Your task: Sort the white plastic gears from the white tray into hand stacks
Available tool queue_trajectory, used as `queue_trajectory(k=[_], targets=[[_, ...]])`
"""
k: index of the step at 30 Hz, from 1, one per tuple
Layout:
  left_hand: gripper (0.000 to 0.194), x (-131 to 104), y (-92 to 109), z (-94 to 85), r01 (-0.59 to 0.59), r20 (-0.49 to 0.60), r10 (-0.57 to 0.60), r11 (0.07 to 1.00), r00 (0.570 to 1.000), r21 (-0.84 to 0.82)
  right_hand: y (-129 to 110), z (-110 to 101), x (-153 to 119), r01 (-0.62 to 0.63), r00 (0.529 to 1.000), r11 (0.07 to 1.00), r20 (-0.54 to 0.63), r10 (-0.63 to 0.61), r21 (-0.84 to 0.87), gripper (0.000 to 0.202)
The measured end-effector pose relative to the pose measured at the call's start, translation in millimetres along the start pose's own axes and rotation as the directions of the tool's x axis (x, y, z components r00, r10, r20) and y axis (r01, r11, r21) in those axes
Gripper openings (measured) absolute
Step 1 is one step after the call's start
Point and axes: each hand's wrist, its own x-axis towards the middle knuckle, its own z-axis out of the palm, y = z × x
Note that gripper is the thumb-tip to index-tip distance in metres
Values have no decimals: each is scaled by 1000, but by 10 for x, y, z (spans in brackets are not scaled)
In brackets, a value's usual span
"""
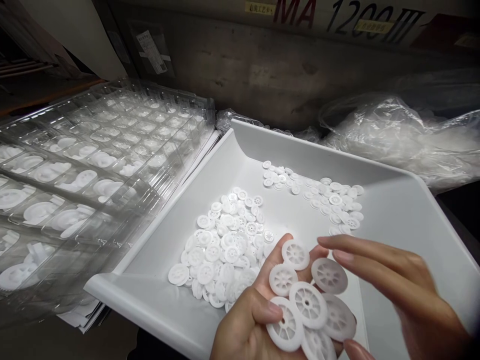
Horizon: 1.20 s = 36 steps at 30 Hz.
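Several white plastic gear wheels (307, 304) with spokes and centre holes lie in my left hand (247, 315), palm up, its thumb pressed on one of them. My right hand (405, 285) is just to the right, fingers stretched out and apart around the edge of the handful. Its fingertips are close to the outer wheels; whether they touch cannot be made out. Below both hands is a light grey scoop-shaped tray (150, 295). A heap of similar wheels (225, 245) rests in its left part, and a looser group (333, 200) lies along the back.
Clear plastic blister trays (112, 135), stacked at the left, hold white parts in their compartments. Papers (80, 315) stick out beneath them. A crumpled clear plastic bag (408, 132) sits at the back right. Behind the tray stands a dark machine panel (240, 65) with lettering.
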Motion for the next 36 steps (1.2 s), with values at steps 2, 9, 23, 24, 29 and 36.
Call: queue_trajectory(k=[2,9,23,24,29,36], targets=[[87,20,-5,-28,13,3,-14,1000,1000,3,28,79,-29,-47,999,991,0,47,127,50],[93,44,12,0,49,17,-50,997,999,57,46,15,47,-104,986,964,152,68,243,53],[71,53,-14,64,7,107,-15,997,994,71,450,174,6,-124,979,890,201,37,439,57],[72,54,-20,60,4,110,-10,998,994,59,389,131,28,-132,976,892,212,42,431,56],[70,54,-41,79,-7,74,6,1000,997,15,77,-64,138,-116,962,953,271,38,279,66],[51,68,5,92,48,-2,-49,999,999,-17,-5,65,31,-183,964,945,236,119,272,37]])
